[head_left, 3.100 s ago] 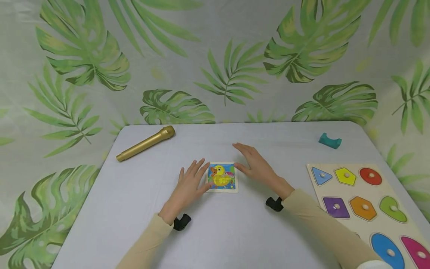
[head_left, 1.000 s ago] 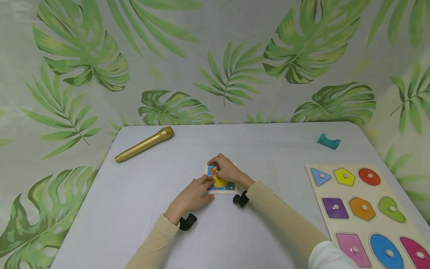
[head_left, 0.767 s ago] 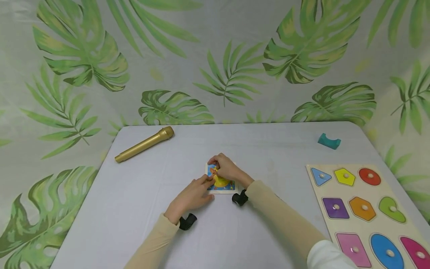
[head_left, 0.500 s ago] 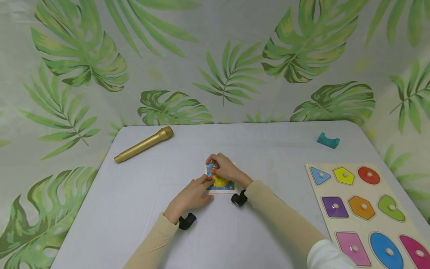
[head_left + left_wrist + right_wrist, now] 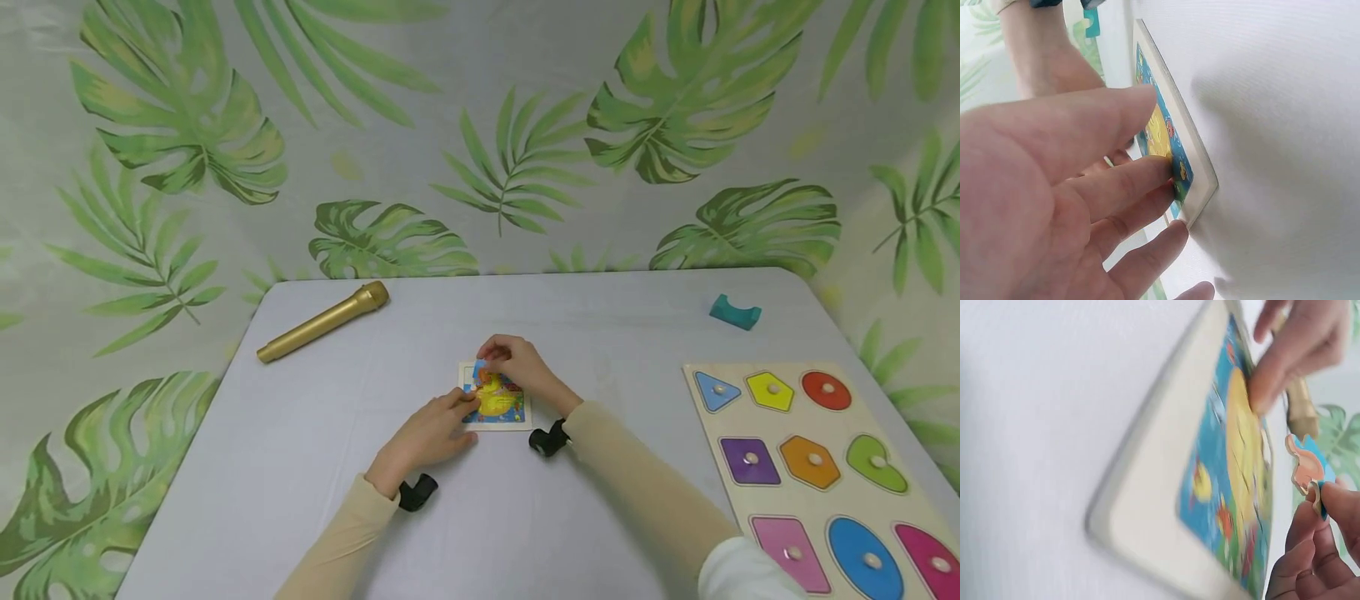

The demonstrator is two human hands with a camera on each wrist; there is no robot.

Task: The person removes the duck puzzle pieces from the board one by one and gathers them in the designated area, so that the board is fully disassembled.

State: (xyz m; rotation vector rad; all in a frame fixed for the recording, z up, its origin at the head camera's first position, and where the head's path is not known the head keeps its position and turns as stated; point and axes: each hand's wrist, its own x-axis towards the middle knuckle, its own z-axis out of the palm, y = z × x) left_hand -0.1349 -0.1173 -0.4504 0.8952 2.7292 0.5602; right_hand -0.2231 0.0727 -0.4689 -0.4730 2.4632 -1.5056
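A small wooden jigsaw puzzle (image 5: 1160,469) with a yellow duck picture lies at the middle of the table, framed by a pale rim. My right hand (image 5: 525,368) pinches a puzzle piece (image 5: 1308,464), blue and orange, between thumb and fingers, raised above the puzzle. In the head view a gap shows at the upper left of the picture. My left hand (image 5: 429,433) rests at the puzzle's left side, its fairly straight fingers (image 5: 1129,181) touching the picture and the rim. Its thumb lies near the lower edge.
A gold microphone (image 5: 322,322) lies at the back left. At the back right stands a teal curved block (image 5: 736,313). A large wooden shape board (image 5: 765,425) with knobbed coloured pieces lies at the right. Leaf-patterned cloth (image 5: 525,125) hangs behind the table.
Both hands have come onto the puzzle. The right hand has lifted a piece out and drawn slightly up and right with it, while the left hand stays still at the puzzle.
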